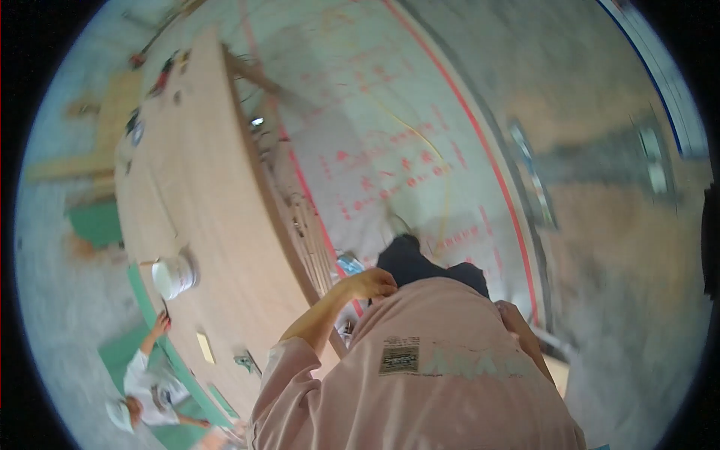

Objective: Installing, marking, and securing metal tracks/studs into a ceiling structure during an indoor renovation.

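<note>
L hand (373, 285) is resting, fingers curled, at front hem of shirt (442, 382), beside pants (427, 268) & off R edge of bench (225, 232); R hand (512, 313) is resting at shirt's other side, partly hidden, so hands apart, can't tell if either's gripping. Shirt is hanging on the body, R of bench, prob. light, soft, limp, not fragile; best hold = hem, pinched btwn thumb & fingers. Bucket (173, 277) is standing nr bench's L edge, co-worker's hand (162, 324) reaching that edge.
</note>
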A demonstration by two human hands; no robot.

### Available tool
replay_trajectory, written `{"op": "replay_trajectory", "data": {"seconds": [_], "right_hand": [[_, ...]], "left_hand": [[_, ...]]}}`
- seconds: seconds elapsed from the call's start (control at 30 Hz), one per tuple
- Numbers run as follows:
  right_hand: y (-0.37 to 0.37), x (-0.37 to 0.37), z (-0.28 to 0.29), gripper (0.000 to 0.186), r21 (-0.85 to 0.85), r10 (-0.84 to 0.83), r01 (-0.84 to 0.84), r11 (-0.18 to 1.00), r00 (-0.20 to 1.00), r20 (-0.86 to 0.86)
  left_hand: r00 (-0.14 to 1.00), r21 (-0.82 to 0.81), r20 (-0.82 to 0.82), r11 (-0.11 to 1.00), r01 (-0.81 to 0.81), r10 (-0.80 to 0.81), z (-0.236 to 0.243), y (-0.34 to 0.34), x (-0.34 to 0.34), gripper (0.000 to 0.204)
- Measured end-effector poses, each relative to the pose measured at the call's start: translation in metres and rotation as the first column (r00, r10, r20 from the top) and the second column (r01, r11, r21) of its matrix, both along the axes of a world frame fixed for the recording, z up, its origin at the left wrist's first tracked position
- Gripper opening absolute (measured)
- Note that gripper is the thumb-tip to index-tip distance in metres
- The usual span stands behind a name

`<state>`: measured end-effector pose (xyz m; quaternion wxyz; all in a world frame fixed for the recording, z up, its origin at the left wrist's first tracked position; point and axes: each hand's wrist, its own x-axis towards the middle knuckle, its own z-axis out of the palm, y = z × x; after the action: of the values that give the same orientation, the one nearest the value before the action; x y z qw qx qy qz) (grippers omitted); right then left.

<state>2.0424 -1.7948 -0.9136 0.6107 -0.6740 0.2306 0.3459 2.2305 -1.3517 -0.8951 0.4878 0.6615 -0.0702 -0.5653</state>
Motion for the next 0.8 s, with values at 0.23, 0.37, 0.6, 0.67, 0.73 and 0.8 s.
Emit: {"op": "replay_trajectory", "data": {"seconds": [0.23, 0.37, 0.6, 0.67, 0.73, 0.8], "right_hand": [[0.029, 0.292, 0.026, 0.013, -0.083, 0.325, -0.345, 0.935, 0.926, -0.19], [0.064, 0.457, 0.019, 0.016, -0.049, 0.624, -0.635, 0.771, 0.769, -0.14], [0.12, 0.687, -0.061, 0.024, -0.313, 0.862, -0.811, 0.494, 0.408, 0.302], [0.141, 0.73, -0.067, 0.027, -0.21, 0.992, -0.969, 0.127, 0.119, 0.049], [0.161, 0.76, -0.087, 0.027, -0.232, 0.993, -0.967, 0.106, 0.09, 0.079], [0.176, 0.791, -0.097, 0.028, -0.334, 0.992, -0.937, 0.1, 0.069, 0.103]], "left_hand": [[0.861, -0.137, -0.188, 0.855, -0.5, 0.473, -0.048, 0.047, 0.042, 0.013], [0.526, 0.039, -0.299, 0.561, -0.827, 0.796, -0.019, 0.031, 0.11, 0.012], [0.402, 0.195, 0.075, 0.382, -0.904, 0.913, -0.022, 0.008, 0.193, 0.016], [0.441, 0.184, 0.248, 0.404, -0.896, 0.863, -0.03, 0.01, 0.2, 0.017], [0.314, 0.297, 0.287, 0.228, -0.927, 0.905, -0.032, 0.014, 0.216, 0.018], [0.304, 0.302, 0.348, 0.201, -0.932, 0.887, -0.034, 0.021, 0.25, 0.018]]}}
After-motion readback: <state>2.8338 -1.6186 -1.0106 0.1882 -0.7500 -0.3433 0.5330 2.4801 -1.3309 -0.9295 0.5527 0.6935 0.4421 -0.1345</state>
